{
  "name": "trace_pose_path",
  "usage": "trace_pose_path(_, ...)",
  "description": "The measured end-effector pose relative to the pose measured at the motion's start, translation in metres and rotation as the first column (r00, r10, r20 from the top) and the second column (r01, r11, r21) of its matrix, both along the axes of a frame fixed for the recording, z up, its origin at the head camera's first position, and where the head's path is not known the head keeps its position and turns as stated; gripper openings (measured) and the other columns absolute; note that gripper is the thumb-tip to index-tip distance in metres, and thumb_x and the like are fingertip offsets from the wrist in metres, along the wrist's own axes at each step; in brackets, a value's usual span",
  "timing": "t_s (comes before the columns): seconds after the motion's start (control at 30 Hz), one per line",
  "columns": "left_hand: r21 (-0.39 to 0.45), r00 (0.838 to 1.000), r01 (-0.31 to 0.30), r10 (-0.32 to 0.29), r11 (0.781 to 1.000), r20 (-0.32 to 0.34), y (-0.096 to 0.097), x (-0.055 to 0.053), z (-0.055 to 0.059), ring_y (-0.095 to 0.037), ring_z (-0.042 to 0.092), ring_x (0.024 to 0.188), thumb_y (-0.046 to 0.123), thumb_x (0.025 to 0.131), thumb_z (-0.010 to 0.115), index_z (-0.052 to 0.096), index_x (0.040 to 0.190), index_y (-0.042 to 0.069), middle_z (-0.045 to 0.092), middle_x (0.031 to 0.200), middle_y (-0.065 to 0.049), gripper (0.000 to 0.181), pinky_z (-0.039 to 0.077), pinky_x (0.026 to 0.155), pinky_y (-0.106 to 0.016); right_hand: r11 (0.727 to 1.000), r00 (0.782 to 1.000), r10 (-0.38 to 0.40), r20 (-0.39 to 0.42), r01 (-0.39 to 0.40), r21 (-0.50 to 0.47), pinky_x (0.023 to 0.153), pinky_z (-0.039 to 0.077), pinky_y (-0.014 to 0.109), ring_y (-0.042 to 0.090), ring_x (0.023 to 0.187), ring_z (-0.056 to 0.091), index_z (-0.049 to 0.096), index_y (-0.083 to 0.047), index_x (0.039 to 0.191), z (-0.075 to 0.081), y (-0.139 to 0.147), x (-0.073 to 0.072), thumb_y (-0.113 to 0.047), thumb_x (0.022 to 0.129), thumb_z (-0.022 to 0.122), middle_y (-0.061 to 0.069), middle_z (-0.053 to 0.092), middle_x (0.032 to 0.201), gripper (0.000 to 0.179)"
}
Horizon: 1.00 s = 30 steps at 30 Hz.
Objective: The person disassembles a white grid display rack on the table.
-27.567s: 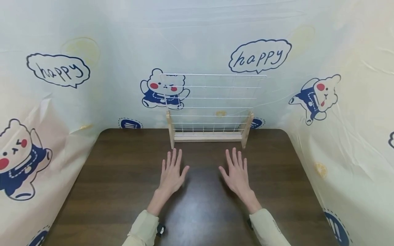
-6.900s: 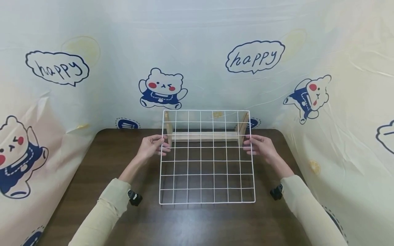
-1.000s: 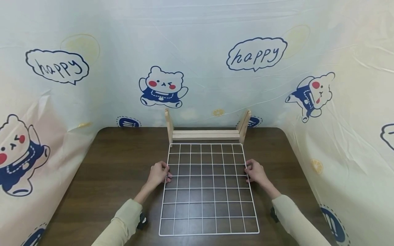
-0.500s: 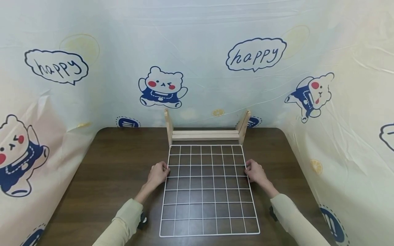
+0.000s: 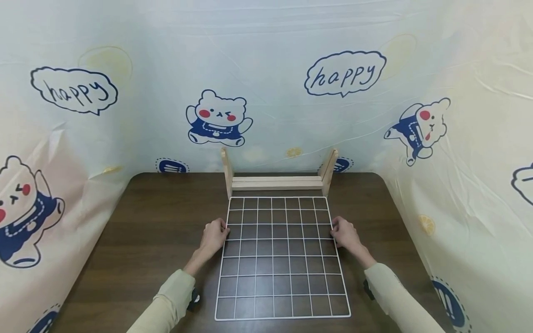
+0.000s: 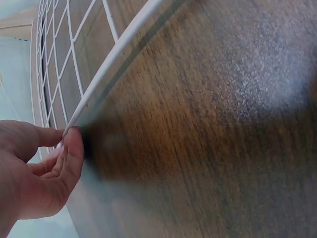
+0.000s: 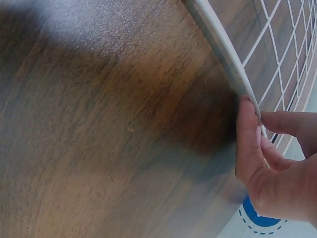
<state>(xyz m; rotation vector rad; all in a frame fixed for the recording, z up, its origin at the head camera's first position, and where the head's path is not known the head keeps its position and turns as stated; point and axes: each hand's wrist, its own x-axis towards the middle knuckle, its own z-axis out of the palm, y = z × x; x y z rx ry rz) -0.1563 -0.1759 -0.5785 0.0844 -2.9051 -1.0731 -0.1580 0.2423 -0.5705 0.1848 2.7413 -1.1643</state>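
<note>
A white wire grid panel (image 5: 273,255) lies low along the dark wood tabletop, its far edge right at the feet of a pale wooden stand (image 5: 276,184). My left hand (image 5: 213,235) holds the panel's left rim. In the left wrist view, the thumb and fingers (image 6: 74,153) pinch the rim wire, whose shadow runs close beside it. On the opposite side, my right hand (image 5: 346,235) pinches the right rim. The right wrist view has its index finger (image 7: 246,119) under the wire and the thumb against the other side.
The stand has two upright side pieces joined by a crossbar at the table's back edge. A printed cloth (image 5: 275,60) with bears and "happy" bubbles surrounds the table (image 5: 158,222) at the back and sides. A small black device (image 5: 194,299) sits at the left wrist.
Over the last second the panel has settled slightly toward me, and the fingertips show less through the mesh. Earlier it stood upright in the stand, then was tilted out by both hands.
</note>
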Motion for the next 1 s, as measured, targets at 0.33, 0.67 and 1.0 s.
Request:
trace_pose_path(0.33, -0.055, 0.998, 0.032, -0.035, 0.998, -0.053, -0.001, 0.001, -0.002, -0.025, 0.056, 0.058, -0.001, 0.079, 0.070, 0.055, 0.072, 0.005, 0.055, 0.063, -0.005, 0.018, 0.047, 0.050, -0.041, 0.984, 0.997, 0.048, -0.057, -0.037, 0.174, 0.050, 0.052, 0.035, 0.016, 0.046, 0.060, 0.058, 0.002, 0.103, 0.001, -0.004, -0.001, 0.002, 0.081, 0.061, 0.002, 0.062, 0.071, 0.022)
trace_pose_path(0.67, -0.101, 0.994, 0.049, -0.058, 0.994, -0.088, 0.003, 0.001, -0.008, -0.031, 0.059, 0.063, -0.002, 0.079, 0.071, 0.053, 0.072, 0.005, 0.055, 0.068, -0.010, 0.021, 0.049, 0.051, -0.046, 0.947, 0.995, 0.060, -0.080, -0.032, 0.318, 0.047, 0.048, 0.046, 0.041, 0.069, 0.061, 0.055, -0.004, 0.088, 0.007, -0.011, 0.000, 0.002, 0.073, 0.058, 0.019, 0.063, 0.080, 0.016)
trace_pose_path(1.0, -0.132, 0.992, 0.069, -0.081, 0.989, -0.092, 0.002, 0.003, -0.008, -0.034, 0.062, 0.066, -0.003, 0.079, 0.071, 0.052, 0.073, 0.007, 0.057, 0.071, -0.012, 0.023, 0.049, 0.049, -0.046, 0.928, 0.990, 0.097, -0.100, -0.053, 0.368, 0.050, 0.048, 0.054, 0.046, 0.072, 0.062, 0.051, -0.004, 0.082, 0.007, -0.014, 0.000, 0.004, 0.073, 0.059, 0.020, 0.058, 0.078, 0.015)
